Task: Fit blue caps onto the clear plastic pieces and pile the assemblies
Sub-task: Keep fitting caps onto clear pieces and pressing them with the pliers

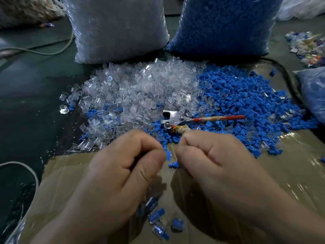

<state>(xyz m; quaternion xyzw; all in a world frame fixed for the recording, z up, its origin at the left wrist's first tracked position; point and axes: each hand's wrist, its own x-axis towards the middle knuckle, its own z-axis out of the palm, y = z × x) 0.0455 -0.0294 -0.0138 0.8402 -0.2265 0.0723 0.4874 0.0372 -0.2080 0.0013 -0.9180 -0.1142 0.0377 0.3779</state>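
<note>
— What was held, and how?

— Both hands were seen tightly curled, just on the near side of the red-handled tool (177,118). A blue cap (168,154) was pinched by the left hand (126,166) and met there by the right hand (207,162), under which a ribbed blue end was showing. Whether it was one cap or two, and whether a clear piece was enclosed, could not be told; too much was hidden by the fingers.

— What could have gone wrong from there?

— The cap could have been pressed in crooked and jammed, it was judged, since the join was covered from sight. If it had slipped, it would probably have been lost among the loose blue caps (246,103) heaped to the right of the tool. The few finished assemblies (158,219), lying well nearer than the tool, could also have been scattered by a careless wrist.

— And the surface, the room?

— A taped cardboard sheet (290,173) was spread beneath the tool, over a dark green floor (35,85). The clear plastic pieces (140,88) were heaped left of the tool and beyond it. Farther beyond, a sack of clear parts (116,29) and a sack of blue parts (223,25) were stood upright. A pale cable (44,51) was trailed far to the left.
</note>
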